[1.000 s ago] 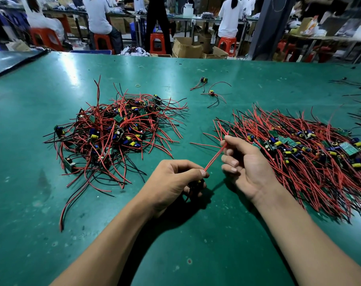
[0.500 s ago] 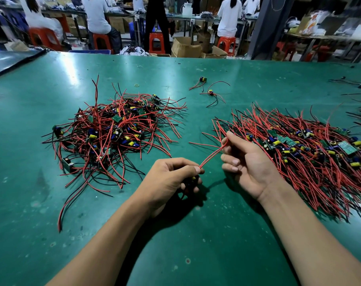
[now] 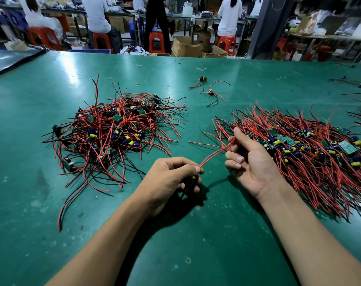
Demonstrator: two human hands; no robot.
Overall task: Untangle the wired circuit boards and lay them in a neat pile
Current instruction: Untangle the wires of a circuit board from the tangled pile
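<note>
1. One small circuit board (image 3: 191, 180) sits in the left hand (image 3: 171, 178), low over the green table (image 3: 196, 240); the fingers (image 3: 193, 188) are curled round it, and most of it is hidden.
2. Two red wires (image 3: 213, 156) run from that board up and to the right, side by side and taut. The left thumb and forefinger pinch them where they leave the board.
3. The right hand (image 3: 252, 162), right of the board, catches the wires at its raised index finger; its other three fingers are loosely curled. How the grip closes behind the finger I cannot tell.
4. One tangled heap (image 3: 113, 133) of wired boards lies left of the held board and farther away, its red and black leads going every way.
5. One combed pile (image 3: 303, 149) lies to the right of the board, its boards in a band and its wires fanned alike.
6. Two loose boards (image 3: 211, 92) with wires lie beyond the held board, apart from both piles.
7. One yellow rubber band (image 3: 137, 84) lies beyond the heap.
</note>
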